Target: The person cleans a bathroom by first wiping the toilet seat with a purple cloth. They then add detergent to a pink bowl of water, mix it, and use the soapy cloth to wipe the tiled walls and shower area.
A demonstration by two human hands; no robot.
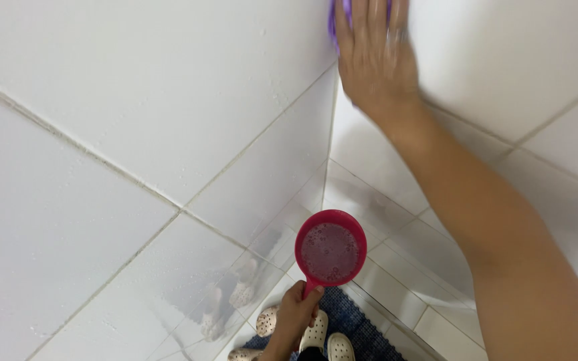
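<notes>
- A purple cloth (340,15) lies flat against the white tiled wall, right at the inside corner where two walls meet, at the very top of the view; only a sliver of it shows beside and above the fingers.
- The right hand (374,57) covers that cloth, fingers stretched out and close together, palm pressed to it and to the wall; the forearm runs down to the lower right edge.
- A red dipper (330,250) hangs lower down, near the same wall corner, mouth up, with foamy, bubbly water in its bowl.
- The left hand (296,314) is closed round the dipper's short handle from below, fingers wrapped tight, holding it level and clear of both walls.
- The left-hand wall tiles (135,100) are large, white and glossy, with grey grout lines crossing them; their lower part mirrors the feet.
- The right-hand wall tiles (503,53) are the same white, and nothing stands between the arm and them.
- Underfoot, at the bottom edge, two pale perforated clogs (316,331) stand on a dark blue floor mat (359,327) with a knobbly surface.
- The dipper and the left hand partly hide the clogs and the mat from above.
- A low white tiled ledge (403,294) runs along the foot of the right wall, just beside the mat.
</notes>
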